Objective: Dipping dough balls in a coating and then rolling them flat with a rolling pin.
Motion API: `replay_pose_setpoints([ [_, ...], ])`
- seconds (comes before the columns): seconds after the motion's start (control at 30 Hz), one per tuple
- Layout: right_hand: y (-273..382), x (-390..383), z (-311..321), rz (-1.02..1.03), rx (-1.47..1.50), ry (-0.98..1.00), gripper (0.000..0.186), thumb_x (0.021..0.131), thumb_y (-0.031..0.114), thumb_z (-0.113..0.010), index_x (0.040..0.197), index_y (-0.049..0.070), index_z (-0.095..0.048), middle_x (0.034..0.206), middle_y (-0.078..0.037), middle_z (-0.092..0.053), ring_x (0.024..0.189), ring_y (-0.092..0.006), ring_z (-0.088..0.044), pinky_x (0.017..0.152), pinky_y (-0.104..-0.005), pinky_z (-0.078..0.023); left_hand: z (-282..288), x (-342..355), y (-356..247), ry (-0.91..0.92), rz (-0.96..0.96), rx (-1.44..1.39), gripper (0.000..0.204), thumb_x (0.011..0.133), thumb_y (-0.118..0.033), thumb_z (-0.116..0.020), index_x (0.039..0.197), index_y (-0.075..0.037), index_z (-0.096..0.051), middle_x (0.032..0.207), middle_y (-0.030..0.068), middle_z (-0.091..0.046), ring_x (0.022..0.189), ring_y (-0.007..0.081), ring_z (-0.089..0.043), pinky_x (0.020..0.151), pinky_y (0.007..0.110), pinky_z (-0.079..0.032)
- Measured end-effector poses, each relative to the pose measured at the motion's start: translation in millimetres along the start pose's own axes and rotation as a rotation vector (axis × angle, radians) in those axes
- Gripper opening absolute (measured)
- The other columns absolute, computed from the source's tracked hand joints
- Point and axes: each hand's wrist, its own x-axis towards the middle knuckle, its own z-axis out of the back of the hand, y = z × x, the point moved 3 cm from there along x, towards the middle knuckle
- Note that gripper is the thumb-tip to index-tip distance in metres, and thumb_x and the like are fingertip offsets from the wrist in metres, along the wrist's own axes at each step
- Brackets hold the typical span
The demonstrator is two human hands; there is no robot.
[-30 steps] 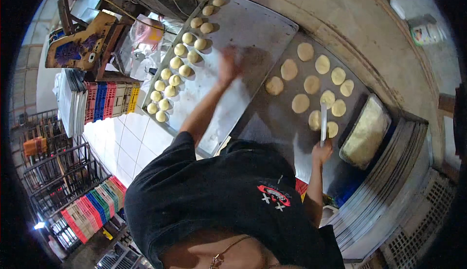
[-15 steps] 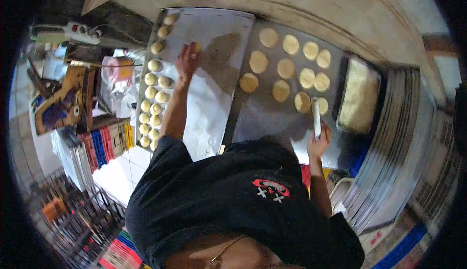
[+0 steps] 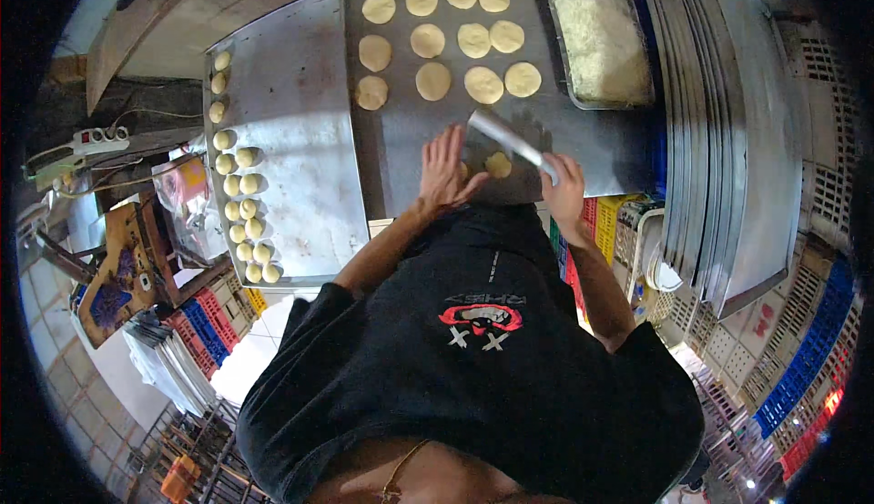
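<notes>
My left hand (image 3: 443, 172) lies over the metal table beside the near edge, fingers stretched out and slightly apart. A small piece of dough shows partly behind its thumb. Just right of it sits another small dough piece (image 3: 498, 164). My right hand (image 3: 565, 185) is closed around one end of a slim, pale rolling pin (image 3: 510, 137), which slants up and left above that dough. Beyond both hands, several flattened dough rounds (image 3: 432, 81) lie in rough rows on the dark metal work surface (image 3: 382, 153).
On the left, a metal tray (image 3: 300, 140) carries several dough balls (image 3: 248, 183) along its left side. A rectangular pan (image 3: 601, 40) of pale, crumbly-looking filling stands at the far right. Stacked metal trays (image 3: 719, 140) rise beside it. A power strip (image 3: 100, 140) hangs at far left.
My left hand has come right from the tray of dough balls to the work surface, and small dough pieces now lie near it. The rolling pin has tilted leftward. The view has shifted.
</notes>
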Motion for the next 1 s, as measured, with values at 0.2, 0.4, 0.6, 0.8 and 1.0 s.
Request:
replay_pose_setpoints([
  [0.2,6.3,-21.8,-43.6,0.317,0.04,0.211,0.048,0.081,0.021,-0.07,0.124,0.002,-0.057,0.129,-0.013,-0.056,0.118,-0.0299,-0.053,0.1,-0.0428,-0.042,-9.1,-67.3,18.1,0.068,0.095,-0.033,0.067,0.096,-0.032,-0.045,0.146,0.007,-0.023,0.152,0.0269,-0.023,0.144,0.0372,-0.019,0.116,0.05,-0.015],
  [0.4,19.4,52.2,-79.6,0.274,-0.315,0.378,0.083,0.091,0.052,-0.05,0.144,-0.006,-0.027,0.152,-0.022,-0.027,0.143,-0.0319,-0.023,0.116,-0.0501,-0.016,-20.8,-2.8,40.7,-0.08,0.292,0.216,0.071,0.096,-0.039,-0.041,0.145,0.01,-0.021,0.152,0.0282,-0.021,0.144,0.038,-0.018,0.117,0.051,-0.01],
  [0.6,21.4,147.4,-108.6,0.236,-0.168,0.131,0.076,0.094,0.049,-0.047,0.144,-0.005,-0.029,0.152,-0.019,-0.028,0.143,-0.0326,-0.023,0.115,-0.0546,-0.015,-4.9,58.7,82.6,-0.295,0.363,0.277,0.074,0.097,-0.042,-0.041,0.146,0.009,-0.019,0.154,0.0264,-0.018,0.144,0.0374,-0.017,0.117,0.052,-0.009],
  [0.8,20.9,105.2,-98.2,0.384,-0.038,0.126,0.066,0.094,0.035,-0.052,0.143,-0.004,-0.031,0.146,-0.023,-0.037,0.14,-0.0343,-0.028,0.115,-0.0499,-0.02,-20.0,14.0,52.7,-0.165,0.352,0.211,0.074,0.096,-0.042,-0.041,0.146,0.009,-0.02,0.153,0.0271,-0.022,0.144,0.0382,-0.019,0.117,0.051,-0.013],
  [1.0,7.7,4.7,-70.5,0.271,-0.072,0.365,0.074,0.089,0.032,-0.058,0.146,-0.005,-0.026,0.151,-0.023,-0.028,0.142,-0.0366,-0.025,0.116,-0.0486,-0.017,-38.2,-63.6,-9.3,-0.125,0.337,0.067,0.076,0.095,-0.043,-0.042,0.145,0.011,-0.02,0.15,0.0302,-0.024,0.142,0.0398,-0.021,0.116,0.051,-0.015],
])
